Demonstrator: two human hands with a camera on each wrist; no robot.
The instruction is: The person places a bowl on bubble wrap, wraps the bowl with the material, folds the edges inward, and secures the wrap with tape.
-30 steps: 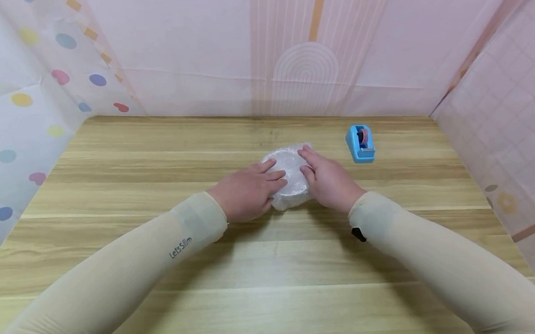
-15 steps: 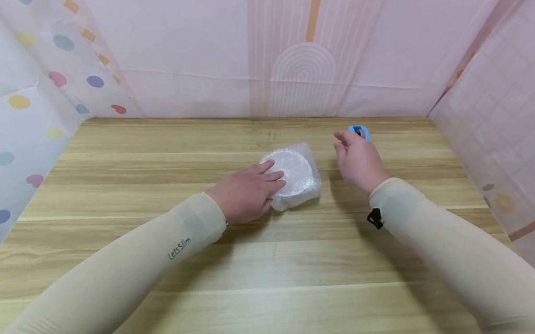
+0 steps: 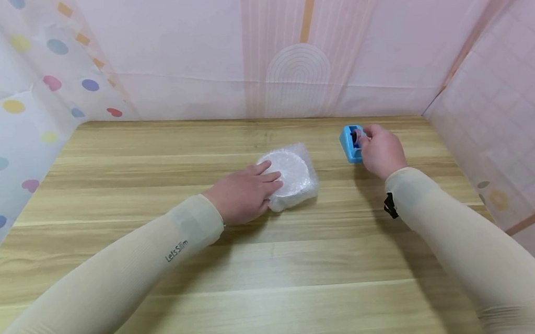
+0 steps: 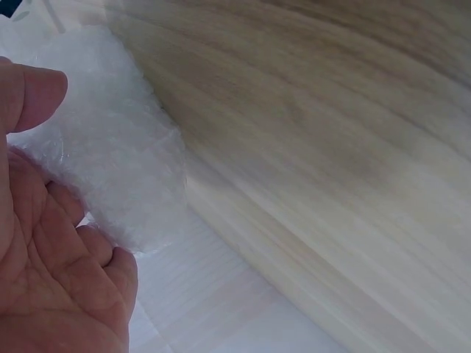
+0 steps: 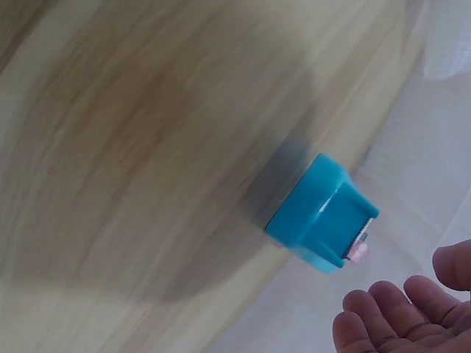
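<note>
A round, flat item wrapped in bubble wrap (image 3: 293, 167) lies near the middle of the wooden table. My left hand (image 3: 243, 192) rests on its left part, fingers spread over the top. In the left wrist view the bubble wrap (image 4: 125, 147) lies against those fingers, with the thumb raised apart. To the right stands a blue tape dispenser (image 3: 351, 150) holding a tape roll. My right hand (image 3: 384, 152) is at its right side. The right wrist view shows a small pink tape end (image 5: 358, 253) at the cutter, with a gap between it and my loosely bent fingers (image 5: 394, 305).
The wooden table (image 3: 275, 271) meets a pale pink patterned back wall covering (image 3: 192, 52). Dotted covering (image 3: 5, 135) stands on the left, gridded covering (image 3: 521, 100) on the right. A black tag (image 3: 390, 206) hangs at the right sleeve cuff.
My right hand has left the bubble-wrapped item and moved right, passing in front of the tape dispenser to its right side. My left hand has stayed on the wrap.
</note>
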